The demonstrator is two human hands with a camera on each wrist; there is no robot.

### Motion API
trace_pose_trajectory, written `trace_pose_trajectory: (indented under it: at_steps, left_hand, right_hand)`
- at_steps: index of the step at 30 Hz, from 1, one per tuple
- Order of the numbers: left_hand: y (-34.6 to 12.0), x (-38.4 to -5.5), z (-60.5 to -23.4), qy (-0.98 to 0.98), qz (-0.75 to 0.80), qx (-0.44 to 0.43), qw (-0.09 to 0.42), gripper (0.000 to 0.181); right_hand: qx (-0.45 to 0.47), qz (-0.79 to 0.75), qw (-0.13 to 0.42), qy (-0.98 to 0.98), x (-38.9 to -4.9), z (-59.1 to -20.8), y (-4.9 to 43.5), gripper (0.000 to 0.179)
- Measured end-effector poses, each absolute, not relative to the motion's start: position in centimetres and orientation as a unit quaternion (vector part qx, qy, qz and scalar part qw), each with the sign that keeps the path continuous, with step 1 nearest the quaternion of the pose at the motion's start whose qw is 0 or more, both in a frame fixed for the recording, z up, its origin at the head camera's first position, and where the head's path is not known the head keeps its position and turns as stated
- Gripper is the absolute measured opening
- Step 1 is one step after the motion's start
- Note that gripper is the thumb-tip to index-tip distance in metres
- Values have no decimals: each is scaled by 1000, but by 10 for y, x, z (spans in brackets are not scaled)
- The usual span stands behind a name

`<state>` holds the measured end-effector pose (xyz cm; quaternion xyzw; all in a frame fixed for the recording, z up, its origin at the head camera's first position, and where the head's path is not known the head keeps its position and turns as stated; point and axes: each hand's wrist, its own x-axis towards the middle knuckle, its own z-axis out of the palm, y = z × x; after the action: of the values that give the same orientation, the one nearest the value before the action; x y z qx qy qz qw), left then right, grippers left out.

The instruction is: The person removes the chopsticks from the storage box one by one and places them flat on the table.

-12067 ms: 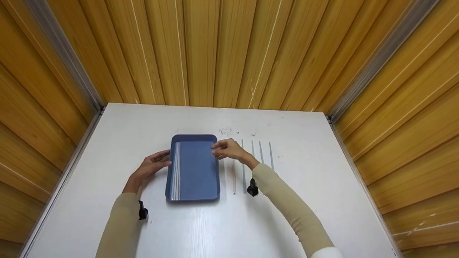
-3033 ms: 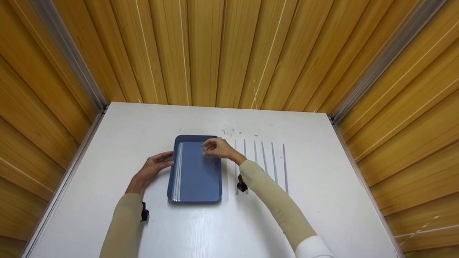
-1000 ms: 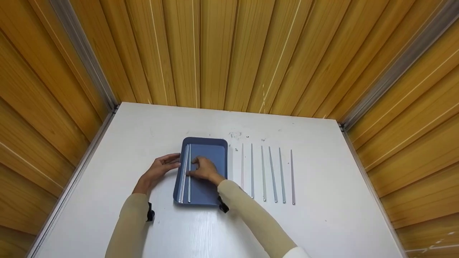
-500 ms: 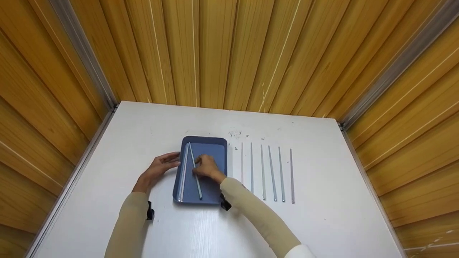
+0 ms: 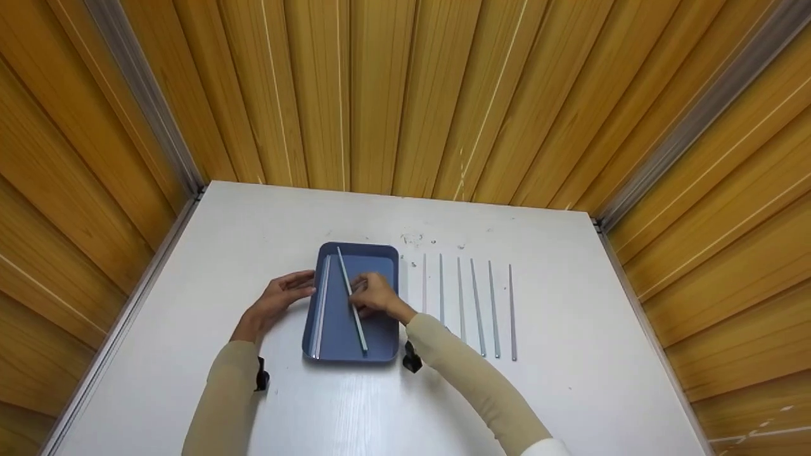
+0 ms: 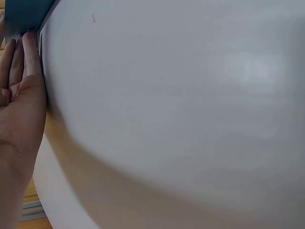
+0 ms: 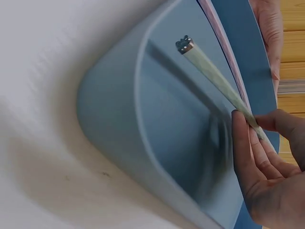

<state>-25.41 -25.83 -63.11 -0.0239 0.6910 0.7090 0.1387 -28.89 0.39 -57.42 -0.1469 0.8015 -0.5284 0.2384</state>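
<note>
My right hand [image 5: 377, 294] pinches a slim, pale, shiny chopstick [image 5: 360, 330] between thumb and fingers. It slants above the floor of the blue tray [image 5: 380, 263]; in the right wrist view the held chopstick [image 7: 214, 76] casts a shadow below its free end. Along the tray's left side lie other thin chopsticks [image 5: 322, 304], close together and hard to count. My left hand [image 5: 275, 301] rests its fingertips against the tray's left wall. In the left wrist view, straight fingers [image 6: 31, 57] meet the tray's side [image 6: 28, 16].
Several more chopsticks [image 5: 497, 310] lie spaced in a row on the white table [image 5: 570, 392], right of the tray. My right forearm covers the lower ends of some. Wood-patterned walls [image 5: 393, 95] enclose the table's back and sides.
Within the last second, my right hand has taken the chopstick away from beside the others, tilting it and shifting it right. The left hand stays at the tray. Twelve seconds ago, fewer chopsticks showed on the table.
</note>
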Motion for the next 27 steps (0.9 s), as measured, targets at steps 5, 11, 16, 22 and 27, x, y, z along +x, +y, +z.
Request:
trace_pose_trajectory:
  at_steps: [5, 11, 16, 22, 27]
  left_hand:
    - [-258, -255, -631, 685, 716, -23, 135, 64]
    - [-258, -254, -631, 685, 716, -23, 132, 64]
    - [-259, -252, -631, 695, 705, -18, 138, 66]
    - [-261, -251, -630, 700, 701, -17, 135, 66]
    - [-262, -253, -631, 700, 701, -13, 137, 66]
  right_hand:
    - [-156, -541, 228, 794, -288, -568, 14, 36]
    - [-186, -538, 197, 798, -287, -559, 28, 36]
    - [-218, -540, 172, 794, -287, -557, 41, 37]
    - [-221, -555, 159, 786, -290, -557, 59, 40]
    - [-214, -568, 148, 781, -293, -556, 77, 44]
